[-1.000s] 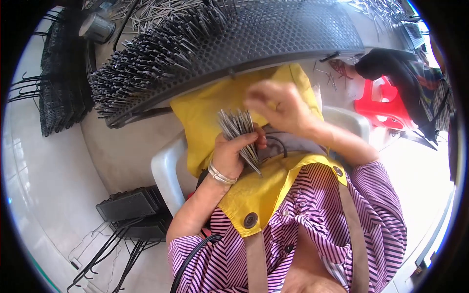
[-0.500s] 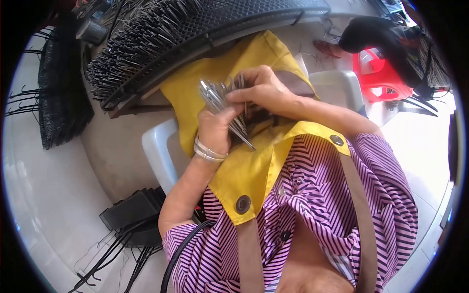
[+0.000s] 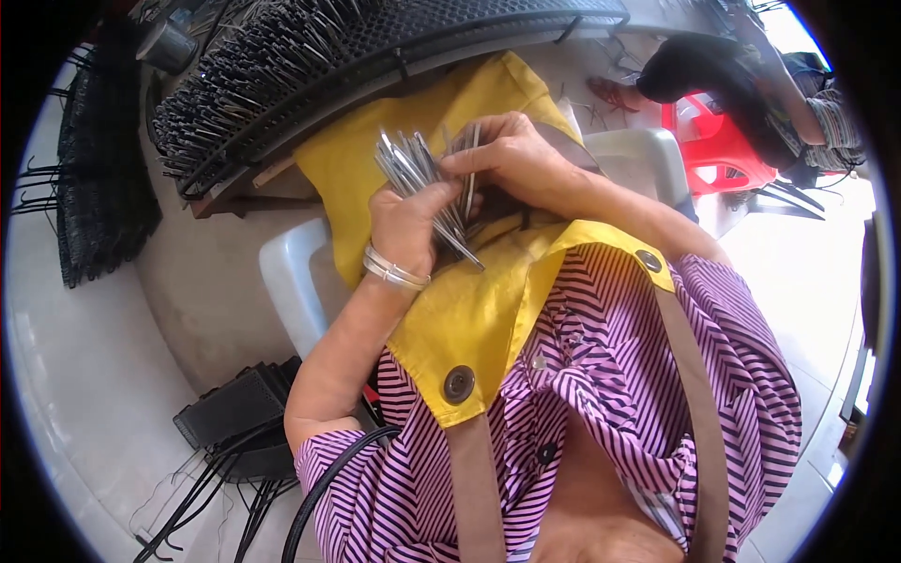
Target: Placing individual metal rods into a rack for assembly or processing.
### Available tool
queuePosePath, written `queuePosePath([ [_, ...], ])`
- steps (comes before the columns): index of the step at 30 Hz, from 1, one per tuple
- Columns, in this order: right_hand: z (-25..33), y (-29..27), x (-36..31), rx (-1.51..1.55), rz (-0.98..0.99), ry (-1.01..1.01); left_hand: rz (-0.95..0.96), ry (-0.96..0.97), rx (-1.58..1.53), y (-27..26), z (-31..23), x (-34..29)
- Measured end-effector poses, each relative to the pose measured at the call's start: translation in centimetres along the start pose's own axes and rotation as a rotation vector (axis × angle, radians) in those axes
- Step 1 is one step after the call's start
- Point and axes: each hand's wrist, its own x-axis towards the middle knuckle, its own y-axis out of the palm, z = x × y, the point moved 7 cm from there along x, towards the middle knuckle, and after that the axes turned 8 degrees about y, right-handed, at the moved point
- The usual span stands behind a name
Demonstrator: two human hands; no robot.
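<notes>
My left hand (image 3: pixel 404 225) is wrapped round a bundle of thin silvery metal rods (image 3: pixel 405 167), which fan out above the thumb and poke out below the fist. Close beside it, my right hand (image 3: pixel 521 159) pinches a few similar rods (image 3: pixel 469 141) between thumb and fingers. These rods stand almost upright next to the bundle. The right hand's lower fingers are partly hidden. Both hands are above a yellow apron (image 3: pixel 422 117) spread over my lap.
Beyond my knees, a black mesh rack (image 3: pixel 488 30) carries a dense mass of rods (image 3: pixel 244 103). Black hooked pieces (image 3: pixel 103 169) stand at left; flat black pieces (image 3: pixel 235 408) lie lower left. A co-worker's arm (image 3: pixel 784 89) shows near a red stool (image 3: pixel 709 150). I sit on a pale chair (image 3: pixel 293 281).
The whole view has shifted slightly. My hands stay close together, still holding rods, with the right hand's rods now more clearly seen. The co-worker's arm at the upper right has come into clearer view.
</notes>
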Motion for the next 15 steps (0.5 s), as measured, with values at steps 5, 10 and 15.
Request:
queuePosePath([
  [5, 0.6, -0.1, -0.2, -0.061, -0.031, -0.072, 0.015, 0.022, 0.032, -0.2, -0.1, 0.3],
  [10, 0.4, -1.0, 0.0, -0.056, -0.051, -0.05, 0.01, 0.049, 0.055, 0.1, -0.2, 0.2],
  [15, 1.0, -1.3, -0.2, -0.238, -0.147, -0.049, -0.138, 0.193, 0.122, -1.3, -0.3, 0.2],
])
